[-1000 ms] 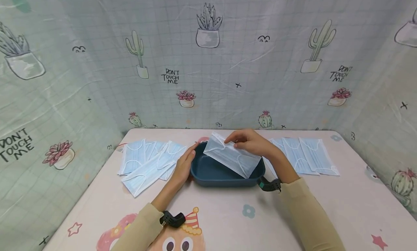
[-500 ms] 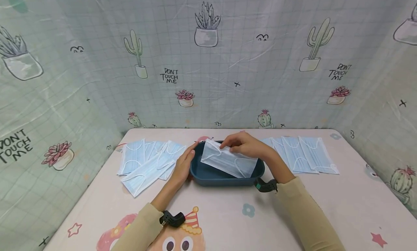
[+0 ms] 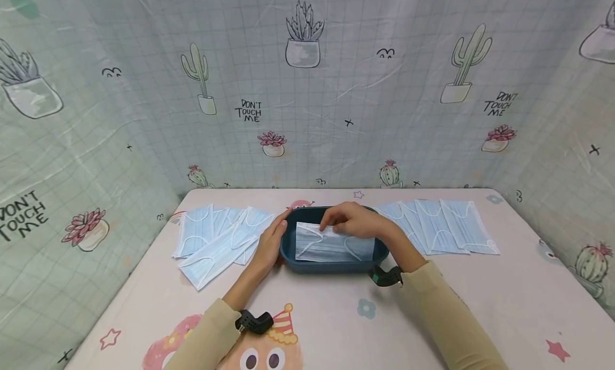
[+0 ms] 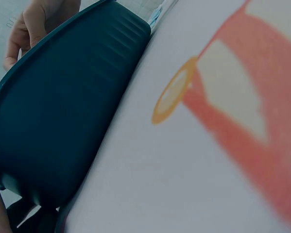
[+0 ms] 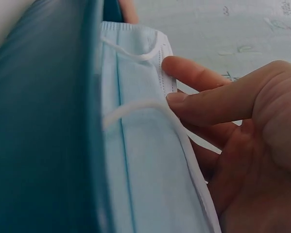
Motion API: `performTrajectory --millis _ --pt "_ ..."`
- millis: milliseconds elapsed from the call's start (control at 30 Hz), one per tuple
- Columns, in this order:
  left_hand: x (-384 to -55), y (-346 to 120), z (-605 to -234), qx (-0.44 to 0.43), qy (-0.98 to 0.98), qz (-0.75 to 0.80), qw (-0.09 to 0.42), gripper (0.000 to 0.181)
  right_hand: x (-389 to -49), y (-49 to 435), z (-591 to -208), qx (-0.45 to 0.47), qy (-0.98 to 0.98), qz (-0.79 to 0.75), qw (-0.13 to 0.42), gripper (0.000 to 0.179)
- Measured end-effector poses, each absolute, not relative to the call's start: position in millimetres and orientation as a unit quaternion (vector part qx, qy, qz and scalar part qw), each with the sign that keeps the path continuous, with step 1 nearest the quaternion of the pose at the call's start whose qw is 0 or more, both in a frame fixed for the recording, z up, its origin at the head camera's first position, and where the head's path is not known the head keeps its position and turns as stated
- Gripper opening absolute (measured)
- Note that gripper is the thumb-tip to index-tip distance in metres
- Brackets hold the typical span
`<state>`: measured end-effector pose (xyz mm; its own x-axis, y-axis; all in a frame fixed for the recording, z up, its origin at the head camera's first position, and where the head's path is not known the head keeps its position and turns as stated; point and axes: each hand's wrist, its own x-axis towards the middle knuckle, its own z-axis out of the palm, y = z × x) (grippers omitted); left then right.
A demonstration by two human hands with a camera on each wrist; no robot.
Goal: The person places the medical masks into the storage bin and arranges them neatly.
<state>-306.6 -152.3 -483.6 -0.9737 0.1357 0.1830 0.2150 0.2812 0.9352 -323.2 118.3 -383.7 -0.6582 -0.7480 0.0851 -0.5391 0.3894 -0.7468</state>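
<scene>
A blue pleated face mask (image 3: 331, 250) with white ear loops lies level inside a dark blue oblong tub (image 3: 331, 268). My right hand (image 3: 357, 220) reaches over the tub and pinches the mask's far long edge between thumb and fingers. The right wrist view shows the thumb and forefinger on that edge of the mask (image 5: 140, 92), behind the tub's wall (image 5: 43, 126). My left hand (image 3: 270, 243) rests along the tub's left end with its fingers extended. In the left wrist view the tub's outer wall (image 4: 72, 92) hides most of that hand.
Several face masks (image 3: 216, 236) lie overlapping to the left of the tub. Another fanned row of masks (image 3: 447, 228) lies to its right. Patterned cloth (image 3: 307, 119) hangs behind and at both sides of the printed tabletop (image 3: 365, 338).
My right hand has moved left and down with the mask, which went from tilted over the tub's rim to level inside it. The left hand has stayed at the tub's end.
</scene>
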Motion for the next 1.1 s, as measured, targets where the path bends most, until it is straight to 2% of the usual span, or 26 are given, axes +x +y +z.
performTrajectory --millis 233,700,1100 --pt "-308.3 -153.8 -484.8 -0.112 -0.796 -0.594 0.026 0.046 -325.1 115.0 -389.6 -0.392 0.832 -0.365 0.143 0.037" --pt "-310.8 -151.3 -486.3 -0.116 -0.802 -0.582 0.061 0.046 -328.2 112.3 -398.3 -0.384 0.855 -0.321 0.133 0.034" --pt "-308.0 -150.9 -480.4 -0.094 -0.800 -0.590 0.049 0.046 -329.4 114.7 -401.5 -0.343 0.867 -0.336 0.130 0.033"
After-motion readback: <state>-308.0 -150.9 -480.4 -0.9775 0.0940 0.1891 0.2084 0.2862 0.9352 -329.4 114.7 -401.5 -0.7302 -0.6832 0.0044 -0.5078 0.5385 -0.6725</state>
